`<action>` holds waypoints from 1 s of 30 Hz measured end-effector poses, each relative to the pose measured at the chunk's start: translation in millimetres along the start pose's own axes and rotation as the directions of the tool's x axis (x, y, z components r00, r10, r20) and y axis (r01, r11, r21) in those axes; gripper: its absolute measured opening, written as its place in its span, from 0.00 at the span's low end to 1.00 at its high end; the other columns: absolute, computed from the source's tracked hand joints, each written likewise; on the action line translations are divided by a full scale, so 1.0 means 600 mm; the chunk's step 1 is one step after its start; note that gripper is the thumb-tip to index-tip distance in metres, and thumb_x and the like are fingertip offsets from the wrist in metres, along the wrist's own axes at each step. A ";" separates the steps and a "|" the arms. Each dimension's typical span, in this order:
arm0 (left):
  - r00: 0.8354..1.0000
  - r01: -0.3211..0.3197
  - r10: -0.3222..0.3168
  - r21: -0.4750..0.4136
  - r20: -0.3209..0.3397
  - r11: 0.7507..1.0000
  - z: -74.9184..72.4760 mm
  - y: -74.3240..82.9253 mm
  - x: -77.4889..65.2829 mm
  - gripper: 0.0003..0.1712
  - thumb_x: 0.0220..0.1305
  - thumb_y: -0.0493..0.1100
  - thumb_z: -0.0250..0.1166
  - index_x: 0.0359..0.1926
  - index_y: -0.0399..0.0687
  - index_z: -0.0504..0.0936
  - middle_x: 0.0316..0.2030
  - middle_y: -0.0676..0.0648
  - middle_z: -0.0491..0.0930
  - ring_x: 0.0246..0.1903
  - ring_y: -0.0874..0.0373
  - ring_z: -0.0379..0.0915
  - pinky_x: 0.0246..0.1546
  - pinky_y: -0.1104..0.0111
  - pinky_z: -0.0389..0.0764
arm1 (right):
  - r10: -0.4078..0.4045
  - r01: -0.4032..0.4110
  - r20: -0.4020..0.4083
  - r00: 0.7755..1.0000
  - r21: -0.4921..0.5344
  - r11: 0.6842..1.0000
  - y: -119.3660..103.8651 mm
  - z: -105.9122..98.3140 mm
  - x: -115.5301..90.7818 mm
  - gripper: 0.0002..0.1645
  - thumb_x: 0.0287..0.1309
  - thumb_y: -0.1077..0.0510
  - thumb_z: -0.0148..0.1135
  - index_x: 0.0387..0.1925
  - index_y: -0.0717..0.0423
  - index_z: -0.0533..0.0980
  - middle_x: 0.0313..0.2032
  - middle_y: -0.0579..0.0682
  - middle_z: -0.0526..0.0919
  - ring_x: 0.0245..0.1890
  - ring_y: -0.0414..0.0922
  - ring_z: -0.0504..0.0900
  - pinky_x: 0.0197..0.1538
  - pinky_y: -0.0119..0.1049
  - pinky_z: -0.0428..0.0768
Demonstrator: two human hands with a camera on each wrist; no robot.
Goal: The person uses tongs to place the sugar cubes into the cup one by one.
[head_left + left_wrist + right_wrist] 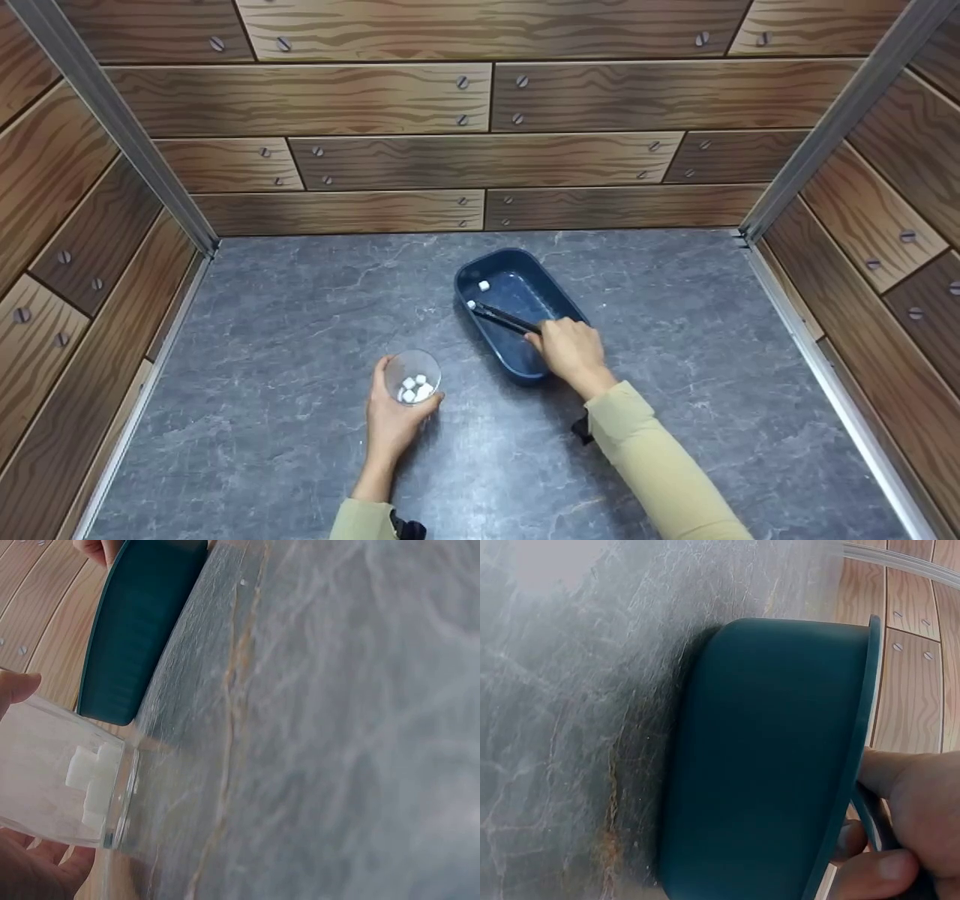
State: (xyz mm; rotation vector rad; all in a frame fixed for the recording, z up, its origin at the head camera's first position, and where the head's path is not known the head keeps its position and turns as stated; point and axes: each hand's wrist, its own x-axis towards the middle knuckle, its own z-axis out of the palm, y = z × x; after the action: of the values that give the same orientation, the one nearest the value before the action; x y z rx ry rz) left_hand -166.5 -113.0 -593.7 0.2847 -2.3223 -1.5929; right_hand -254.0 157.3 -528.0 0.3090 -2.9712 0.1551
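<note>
My left hand [394, 420] holds a clear glass [403, 364] with several white cubes [94, 780] at its bottom; thumb and fingers lie round its sides. My right hand [571, 349] grips black tongs [506, 319] over the dark blue-green tub [517, 373]. The tips of the tongs are at a white cube [471, 304] beside the tub's left wall. Another white cube [484, 286] lies on the tub floor, farther back. In the right wrist view the tub's outer wall [772, 757] hides the tong tips, while fingers [877, 874] show curled round the handle.
A grey marbled table surface [285, 337] lies under everything. Wood-patterned panels [390, 161] stand at the back and on both sides, with metal strips [832, 382] along the side edges. The glass is to the left of the tub and nearer to me.
</note>
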 end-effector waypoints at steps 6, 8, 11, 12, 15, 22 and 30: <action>1.000 0.006 -0.006 0.000 0.001 1.000 0.001 -0.001 0.000 0.59 0.27 0.53 0.79 0.64 0.46 0.60 0.55 0.41 0.69 0.53 0.47 0.65 0.51 0.55 0.68 | -0.006 0.006 0.007 1.000 0.005 1.000 0.001 -0.001 -0.001 0.22 0.56 0.39 0.56 0.22 0.52 0.77 0.21 0.54 0.79 0.19 0.56 0.76 0.17 0.49 0.70; 1.000 0.005 -0.005 -0.003 0.001 1.000 0.001 -0.002 0.001 0.59 0.28 0.53 0.80 0.64 0.46 0.60 0.55 0.41 0.68 0.53 0.47 0.65 0.51 0.55 0.68 | -0.008 0.008 0.006 1.000 0.009 1.000 0.002 -0.001 -0.002 0.22 0.56 0.39 0.56 0.22 0.52 0.77 0.21 0.54 0.79 0.19 0.56 0.76 0.17 0.49 0.70; 1.000 0.008 -0.008 -0.010 0.007 1.000 0.000 -0.002 0.001 0.59 0.28 0.54 0.79 0.64 0.47 0.60 0.56 0.41 0.68 0.53 0.47 0.65 0.51 0.54 0.67 | -0.007 0.007 -0.004 1.000 0.019 1.000 0.004 -0.002 -0.005 0.21 0.56 0.40 0.56 0.23 0.51 0.77 0.21 0.54 0.79 0.19 0.56 0.76 0.18 0.50 0.70; 1.000 0.010 -0.010 -0.011 0.011 1.000 -0.001 -0.001 0.001 0.60 0.28 0.55 0.79 0.64 0.47 0.59 0.56 0.41 0.67 0.54 0.47 0.64 0.51 0.54 0.67 | -0.005 0.006 -0.010 1.000 0.025 1.000 0.005 -0.003 -0.006 0.21 0.56 0.40 0.56 0.23 0.51 0.77 0.21 0.54 0.79 0.19 0.56 0.76 0.18 0.50 0.71; 0.999 0.023 -0.022 -0.016 0.031 1.000 -0.003 0.001 0.000 0.62 0.26 0.59 0.78 0.65 0.49 0.58 0.58 0.41 0.65 0.55 0.46 0.63 0.52 0.54 0.66 | 0.007 -0.006 -0.015 1.000 0.046 0.999 0.008 -0.007 -0.010 0.20 0.57 0.40 0.55 0.21 0.50 0.76 0.19 0.53 0.78 0.18 0.55 0.75 0.18 0.50 0.70; 0.996 0.037 -0.036 -0.014 0.085 0.999 -0.011 0.004 0.001 0.65 0.23 0.63 0.78 0.66 0.51 0.56 0.59 0.39 0.63 0.57 0.44 0.61 0.53 0.52 0.65 | 0.030 -0.029 -0.021 0.999 0.084 0.996 0.017 -0.018 -0.021 0.19 0.58 0.40 0.54 0.22 0.47 0.77 0.19 0.53 0.78 0.19 0.55 0.76 0.18 0.50 0.70; 0.994 0.025 -0.022 -0.022 0.111 0.999 -0.017 0.002 0.003 0.61 0.25 0.61 0.78 0.64 0.55 0.59 0.59 0.40 0.64 0.55 0.45 0.62 0.51 0.51 0.66 | 0.044 -0.043 -0.012 0.999 0.114 0.993 0.023 -0.028 -0.034 0.18 0.58 0.40 0.54 0.26 0.48 0.79 0.18 0.50 0.76 0.16 0.51 0.73 0.16 0.46 0.67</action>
State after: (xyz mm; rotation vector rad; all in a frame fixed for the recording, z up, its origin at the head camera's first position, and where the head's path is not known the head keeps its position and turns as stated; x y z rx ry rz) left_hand -164.2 -122.1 -588.8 0.2247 -2.3884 -1.6858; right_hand -234.7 176.9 -515.7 0.2552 -2.9622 0.3306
